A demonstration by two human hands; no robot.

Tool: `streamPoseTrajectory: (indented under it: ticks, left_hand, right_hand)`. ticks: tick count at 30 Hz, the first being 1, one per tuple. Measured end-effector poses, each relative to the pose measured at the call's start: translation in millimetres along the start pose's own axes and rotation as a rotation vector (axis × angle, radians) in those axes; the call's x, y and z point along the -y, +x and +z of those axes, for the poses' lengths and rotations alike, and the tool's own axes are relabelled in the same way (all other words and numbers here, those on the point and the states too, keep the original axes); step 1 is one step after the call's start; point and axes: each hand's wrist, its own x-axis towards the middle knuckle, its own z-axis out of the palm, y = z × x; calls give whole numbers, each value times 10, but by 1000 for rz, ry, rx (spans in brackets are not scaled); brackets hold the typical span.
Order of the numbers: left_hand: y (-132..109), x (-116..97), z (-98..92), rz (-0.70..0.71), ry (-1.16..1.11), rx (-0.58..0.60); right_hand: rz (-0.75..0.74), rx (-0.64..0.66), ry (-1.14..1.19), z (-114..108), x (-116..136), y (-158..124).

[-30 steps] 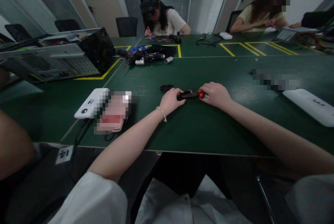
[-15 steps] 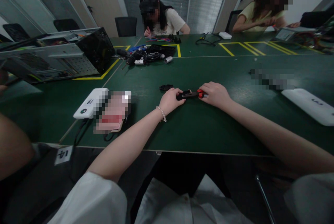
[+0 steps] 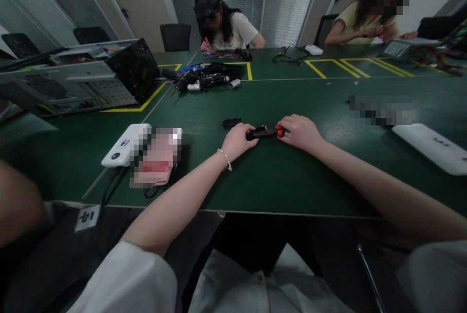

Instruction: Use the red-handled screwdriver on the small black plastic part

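Left hand (image 3: 239, 141) pinches the black tool (image 3: 260, 132), right hand (image 3: 301, 133) closes on its red tip (image 3: 280, 132); tool sits between them, low at the counter (image 3: 255, 181). We'd keep both grips square.

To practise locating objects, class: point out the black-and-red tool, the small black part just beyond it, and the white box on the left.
black-and-red tool (image 3: 261, 132), head view, its black middle section.
small black part (image 3: 232, 122), head view, its centre.
white box (image 3: 124, 146), head view, its top face.
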Motion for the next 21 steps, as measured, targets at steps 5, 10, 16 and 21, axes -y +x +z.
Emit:
streamPoseTrajectory:
  ticks: [5, 10, 16, 21]
  left_hand:
    - [3, 9, 0, -1, -15, 0]
    - [0, 8, 5, 0, -18, 0]
    - [3, 12, 13, -2, -11, -10]
    - [8, 36, 30, 20, -5, -28]
  right_hand:
    - [-8, 5, -1, -8, -9, -1]
    - [1, 3, 11, -30, 8, -8]
    - [-13, -8, -1, -18, 3, 2]
    - [-23, -14, -10, 8, -30, -8]
